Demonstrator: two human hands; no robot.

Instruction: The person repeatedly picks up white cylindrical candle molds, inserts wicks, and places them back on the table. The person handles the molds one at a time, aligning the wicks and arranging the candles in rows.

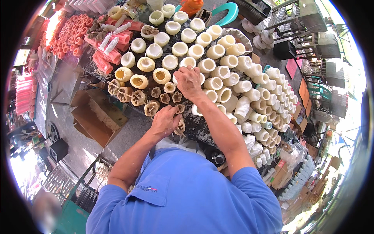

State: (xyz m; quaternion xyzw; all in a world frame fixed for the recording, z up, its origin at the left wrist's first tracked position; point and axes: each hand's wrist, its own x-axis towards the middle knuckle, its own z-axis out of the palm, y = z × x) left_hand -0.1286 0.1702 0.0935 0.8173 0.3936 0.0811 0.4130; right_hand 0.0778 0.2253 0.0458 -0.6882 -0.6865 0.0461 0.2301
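Note:
Cream, wax-like hollow cups and cylinders stand close together on a dark table. My right hand is closed over a cream cup in the middle of them; its pale rim shows beside my fingers. At the table's near edge, my left hand has its fingers curled among small brown flower-shaped cups. One brown piece shows beneath that hand, and what its fingers hold is hidden. Just left are wider brown cups and yellowish round cups.
Pink hollow tubes and pink bundles lie at the far left. An open cardboard box stands on the floor left of the table. Several rows of cream cylinders fill the right side. A teal chair is behind.

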